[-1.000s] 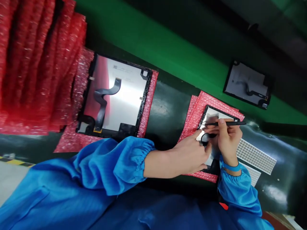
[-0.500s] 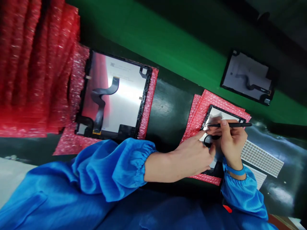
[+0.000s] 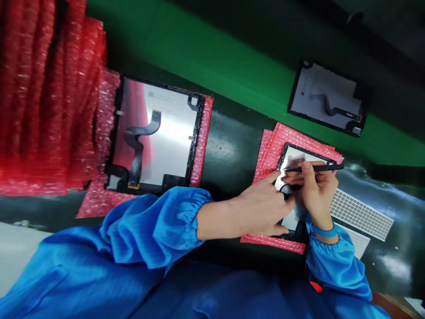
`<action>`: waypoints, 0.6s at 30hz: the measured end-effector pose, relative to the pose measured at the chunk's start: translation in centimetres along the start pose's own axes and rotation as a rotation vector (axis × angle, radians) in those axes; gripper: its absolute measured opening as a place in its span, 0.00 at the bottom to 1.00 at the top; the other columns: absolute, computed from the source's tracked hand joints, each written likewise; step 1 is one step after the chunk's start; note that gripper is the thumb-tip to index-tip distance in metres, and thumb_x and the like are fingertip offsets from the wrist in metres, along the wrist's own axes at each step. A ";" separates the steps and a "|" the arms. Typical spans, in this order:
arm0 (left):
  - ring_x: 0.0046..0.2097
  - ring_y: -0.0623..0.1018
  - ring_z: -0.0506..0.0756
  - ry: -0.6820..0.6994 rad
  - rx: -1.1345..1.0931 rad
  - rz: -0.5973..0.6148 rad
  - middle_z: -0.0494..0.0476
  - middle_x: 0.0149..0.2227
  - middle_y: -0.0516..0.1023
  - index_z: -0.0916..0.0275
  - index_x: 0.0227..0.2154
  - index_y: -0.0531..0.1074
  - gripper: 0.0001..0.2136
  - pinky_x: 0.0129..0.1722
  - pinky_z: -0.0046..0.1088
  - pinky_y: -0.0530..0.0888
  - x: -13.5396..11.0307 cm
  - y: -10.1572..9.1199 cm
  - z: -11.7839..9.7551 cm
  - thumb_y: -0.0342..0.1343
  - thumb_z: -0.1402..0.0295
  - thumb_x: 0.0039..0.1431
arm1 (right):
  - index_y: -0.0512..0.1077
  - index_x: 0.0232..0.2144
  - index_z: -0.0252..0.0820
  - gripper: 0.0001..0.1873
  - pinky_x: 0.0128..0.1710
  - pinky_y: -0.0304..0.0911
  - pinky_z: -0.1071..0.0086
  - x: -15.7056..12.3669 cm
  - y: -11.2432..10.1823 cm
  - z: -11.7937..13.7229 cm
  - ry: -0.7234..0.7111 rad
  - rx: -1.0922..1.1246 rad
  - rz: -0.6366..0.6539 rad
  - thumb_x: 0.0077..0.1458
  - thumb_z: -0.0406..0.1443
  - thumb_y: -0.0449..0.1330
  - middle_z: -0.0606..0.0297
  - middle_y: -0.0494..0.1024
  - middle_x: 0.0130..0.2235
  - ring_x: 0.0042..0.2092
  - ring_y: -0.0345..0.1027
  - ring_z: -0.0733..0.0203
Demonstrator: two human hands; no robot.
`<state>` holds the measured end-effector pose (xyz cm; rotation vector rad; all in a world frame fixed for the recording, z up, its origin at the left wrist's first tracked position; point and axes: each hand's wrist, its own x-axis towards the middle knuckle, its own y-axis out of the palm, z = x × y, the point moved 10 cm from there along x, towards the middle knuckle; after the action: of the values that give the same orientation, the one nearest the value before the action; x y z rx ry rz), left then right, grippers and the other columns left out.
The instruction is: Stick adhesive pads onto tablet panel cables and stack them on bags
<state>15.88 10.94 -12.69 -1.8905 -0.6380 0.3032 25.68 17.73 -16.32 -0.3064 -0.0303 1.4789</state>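
Black tweezers [image 3: 327, 168] are pinched in my right hand [image 3: 317, 188], their tip pointing left at the edge of a tablet screen panel [image 3: 292, 219]. This panel has a silvery back and a black frame, and lies on red bubble wrap [image 3: 270, 150]. My left hand [image 3: 262, 206] reaches across its left side, fingers stretched out, the index fingertip near the tweezer tip at the frame's left edge. Both hands cover much of the panel, including part of a dark cable on it.
A larger-looking screen panel [image 3: 169, 155] with a dark ribbon cable lies on the left. Stacked red bubble-wrap sleeves [image 3: 43, 97] stand beyond it. Another panel [image 3: 332, 95] sits at the back right. White sheets of small labels [image 3: 363, 212] lie beside my right wrist.
The whole view has shifted slightly. My left hand has moved a little up and left, its index finger now closer to the panel's edge. The tweezers stay in my right hand.
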 end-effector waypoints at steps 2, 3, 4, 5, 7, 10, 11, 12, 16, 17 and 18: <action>0.32 0.83 0.61 -0.003 -0.018 -0.028 0.59 0.26 0.83 0.69 0.49 0.79 0.25 0.59 0.47 0.70 -0.1 -0.9 0.4 0.61 0.48 0.67 | 0.77 0.36 0.46 0.17 0.22 0.77 0.70 0.0 -0.5 0.3 -0.022 0.045 -0.016 0.65 0.52 0.67 0.69 0.83 0.25 0.22 0.80 0.60; 0.33 0.84 0.60 -0.050 -0.023 -0.046 0.59 0.28 0.83 0.67 0.48 0.79 0.20 0.54 0.44 0.73 -0.3 -1.5 1.0 0.58 0.52 0.71 | 0.77 0.36 0.47 0.17 0.22 0.77 0.69 -0.2 -0.9 0.6 -0.040 0.066 -0.030 0.65 0.52 0.67 0.70 0.83 0.25 0.22 0.79 0.60; 0.33 0.84 0.60 -0.141 -0.020 -0.057 0.59 0.28 0.83 0.66 0.47 0.78 0.17 0.49 0.41 0.74 -0.7 -2.0 2.0 0.55 0.56 0.73 | 0.76 0.35 0.47 0.17 0.22 0.77 0.69 -0.4 -1.5 0.8 -0.058 0.084 -0.043 0.65 0.52 0.67 0.70 0.84 0.25 0.21 0.79 0.60; 0.32 0.84 0.60 -0.270 -0.006 -0.054 0.59 0.29 0.83 0.66 0.46 0.77 0.16 0.43 0.39 0.75 -1.3 -2.4 3.4 0.52 0.58 0.75 | 0.76 0.35 0.46 0.17 0.22 0.77 0.68 -0.8 -2.3 0.9 -0.075 0.101 -0.061 0.65 0.52 0.67 0.69 0.84 0.25 0.21 0.79 0.59; 0.30 0.83 0.62 -0.549 0.033 0.011 0.61 0.28 0.82 0.68 0.46 0.75 0.18 0.36 0.38 0.73 -3.2 -2.5 6.1 0.48 0.56 0.76 | 0.76 0.36 0.45 0.17 0.23 0.77 0.67 -1.8 -3.9 0.6 -0.095 0.130 -0.097 0.65 0.51 0.67 0.67 0.85 0.25 0.21 0.80 0.57; 0.31 0.83 0.64 -0.730 0.021 0.167 0.64 0.29 0.81 0.70 0.47 0.74 0.19 0.32 0.38 0.73 -5.6 -1.0 7.9 0.46 0.58 0.76 | 0.76 0.37 0.42 0.18 0.23 0.76 0.66 -3.2 -5.7 -1.1 -0.084 0.147 -0.141 0.66 0.51 0.67 0.64 0.85 0.26 0.22 0.81 0.56; 0.32 0.83 0.64 -0.729 -0.010 0.177 0.64 0.31 0.81 0.69 0.47 0.74 0.17 0.33 0.38 0.73 -5.8 -0.6 8.0 0.45 0.61 0.76 | 0.75 0.37 0.41 0.18 0.24 0.76 0.66 -3.5 -6.1 -1.8 -0.084 0.151 -0.166 0.67 0.51 0.66 0.64 0.85 0.26 0.22 0.81 0.56; 0.34 0.83 0.63 -0.712 -0.049 0.151 0.64 0.33 0.81 0.67 0.46 0.73 0.15 0.34 0.38 0.74 -5.8 -0.4 8.0 0.44 0.65 0.76 | 0.75 0.37 0.41 0.19 0.25 0.77 0.66 -3.7 -6.5 -2.4 -0.088 0.157 -0.193 0.67 0.51 0.66 0.64 0.85 0.25 0.23 0.81 0.56; 0.38 0.79 0.58 -0.581 -0.324 -0.156 0.58 0.37 0.78 0.61 0.40 0.68 0.11 0.39 0.36 0.75 -4.1 -0.7 7.0 0.40 0.68 0.75 | 0.73 0.37 0.41 0.21 0.26 0.77 0.65 -3.5 -6.9 -4.1 -0.122 0.222 -0.257 0.65 0.54 0.66 0.65 0.85 0.26 0.23 0.81 0.57; 0.37 0.78 0.56 -0.563 -0.420 -0.227 0.56 0.37 0.77 0.60 0.41 0.66 0.09 0.39 0.35 0.75 -3.6 -0.5 6.8 0.41 0.66 0.75 | 0.73 0.38 0.41 0.22 0.26 0.76 0.65 -3.3 -6.9 -4.5 -0.122 0.245 -0.254 0.65 0.54 0.66 0.65 0.85 0.26 0.23 0.80 0.57; 0.37 0.78 0.55 -0.563 -0.505 -0.296 0.55 0.38 0.77 0.59 0.42 0.65 0.07 0.39 0.34 0.75 -3.1 -0.3 6.7 0.44 0.65 0.75 | 0.73 0.38 0.41 0.22 0.26 0.76 0.65 -3.0 -6.9 -4.8 -0.121 0.263 -0.247 0.64 0.54 0.66 0.64 0.85 0.26 0.22 0.80 0.56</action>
<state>9.98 14.43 -15.39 -2.1511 -1.4695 0.5246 33.12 13.48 -18.89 0.0016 0.0288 1.2371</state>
